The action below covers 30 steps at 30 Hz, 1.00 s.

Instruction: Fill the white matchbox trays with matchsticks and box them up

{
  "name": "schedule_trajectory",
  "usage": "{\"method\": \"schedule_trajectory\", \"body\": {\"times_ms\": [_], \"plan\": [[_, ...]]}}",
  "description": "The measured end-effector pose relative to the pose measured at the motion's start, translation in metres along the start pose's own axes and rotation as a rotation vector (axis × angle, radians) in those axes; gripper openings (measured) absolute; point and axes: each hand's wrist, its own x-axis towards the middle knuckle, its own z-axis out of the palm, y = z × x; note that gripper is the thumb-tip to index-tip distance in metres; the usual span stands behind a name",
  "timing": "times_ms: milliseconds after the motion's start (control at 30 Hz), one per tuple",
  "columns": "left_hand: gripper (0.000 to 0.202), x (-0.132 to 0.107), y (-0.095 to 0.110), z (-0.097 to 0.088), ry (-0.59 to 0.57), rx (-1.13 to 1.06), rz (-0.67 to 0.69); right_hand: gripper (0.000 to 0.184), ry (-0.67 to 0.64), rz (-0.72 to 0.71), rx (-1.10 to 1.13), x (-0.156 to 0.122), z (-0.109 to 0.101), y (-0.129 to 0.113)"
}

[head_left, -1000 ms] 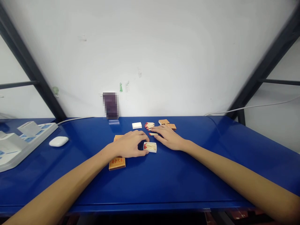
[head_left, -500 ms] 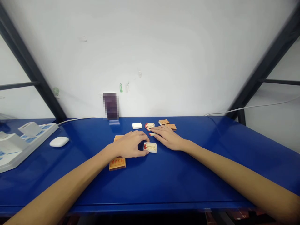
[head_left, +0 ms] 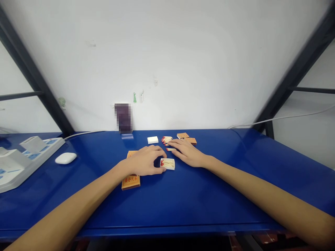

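My left hand (head_left: pixel 147 160) curves its thumb and fingers round the left end of a small white matchbox tray (head_left: pixel 171 168). Red-headed matches (head_left: pixel 167 163) lie inside that tray. Beyond it, my right hand (head_left: pixel 187 152) rests with its fingers stretched over a loose pile of matches (head_left: pixel 165 139), covering part of it. A few matches (head_left: pixel 170 149) lie apart from the pile, by the right thumb. Orange matchboxes (head_left: pixel 131 182) sit partly hidden under and beside my left hand.
At the back are a white box (head_left: pixel 153 140) and two orange matchboxes (head_left: pixel 182 135) behind my right hand. A dark blurred block (head_left: pixel 124 118) leans at the wall. Left on the blue table (head_left: pixel 199 202) stand a white earphone case (head_left: pixel 66 158) and a power strip (head_left: pixel 52 148).
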Motion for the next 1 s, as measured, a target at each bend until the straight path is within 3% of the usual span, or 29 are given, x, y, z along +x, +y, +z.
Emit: {"method": "schedule_trajectory", "body": {"times_ms": [167, 500, 1000], "plan": [[0.036, 0.0004, 0.0003, 0.0004, 0.001, -0.003, -0.001, 0.046, -0.018, 0.020, 0.011, 0.0004, 0.0026, 0.0051], [0.035, 0.0004, -0.0003, 0.0006, 0.002, 0.005, -0.003, 0.033, -0.017, 0.013, 0.019, 0.0008, 0.0027, 0.0056], [0.036, 0.0004, 0.0003, 0.0005, -0.002, 0.002, 0.001, 0.038, 0.011, -0.006, 0.006, 0.0011, 0.0019, 0.0025]]}}
